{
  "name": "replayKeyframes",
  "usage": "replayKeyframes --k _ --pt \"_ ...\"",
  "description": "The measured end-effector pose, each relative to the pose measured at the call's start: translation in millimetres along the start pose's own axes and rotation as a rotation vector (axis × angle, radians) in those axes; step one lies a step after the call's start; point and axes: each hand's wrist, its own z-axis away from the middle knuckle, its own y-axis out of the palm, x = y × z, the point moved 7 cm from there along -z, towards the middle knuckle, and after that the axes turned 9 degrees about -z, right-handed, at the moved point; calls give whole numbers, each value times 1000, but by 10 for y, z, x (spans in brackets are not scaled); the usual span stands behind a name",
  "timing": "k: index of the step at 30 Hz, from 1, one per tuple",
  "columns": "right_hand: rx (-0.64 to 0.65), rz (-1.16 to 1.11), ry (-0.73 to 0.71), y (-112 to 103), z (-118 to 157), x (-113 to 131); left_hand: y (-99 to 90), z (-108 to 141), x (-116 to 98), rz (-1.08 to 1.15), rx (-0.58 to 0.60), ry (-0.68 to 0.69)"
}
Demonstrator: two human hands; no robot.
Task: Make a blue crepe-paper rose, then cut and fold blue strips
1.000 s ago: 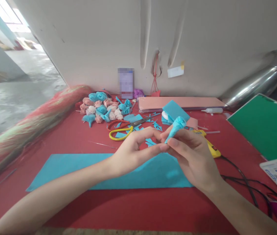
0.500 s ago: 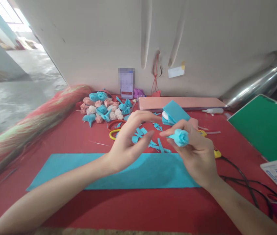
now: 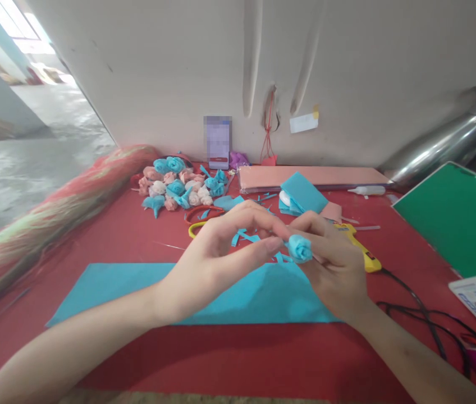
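A small blue paper rose (image 3: pixel 300 248) faces the camera between my two hands. My right hand (image 3: pixel 333 261) is closed around it from behind, its fingers bent at the flower's right side. From the left, my left hand (image 3: pixel 221 255) has its thumb and index finger pinched at the rose's left edge, by its base. Beneath both hands lies a long blue paper sheet (image 3: pixel 115 289), flat on the red table. Blue paper scraps (image 3: pixel 244 235) are scattered just behind my left hand.
Pink, white and blue paper roses (image 3: pixel 174 188) are heaped at the back left, near scissors (image 3: pixel 196 229) and a phone (image 3: pixel 218 143). A yellow glue gun (image 3: pixel 366 255) with a black cable, folded blue paper (image 3: pixel 304 192) and a green board (image 3: pixel 452 221) are on the right.
My left hand has moved right and closed its fingertips at the rose's base. The rose and my right hand have shifted slightly left and down.
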Motion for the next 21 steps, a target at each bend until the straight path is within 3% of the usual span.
replayKeyframes --k 10,21 --pt "17 -24 3 34 -14 36 54 23 69 241 86 -114" --pt "-6 -1 -2 14 4 7 27 25 53 63 69 -60"
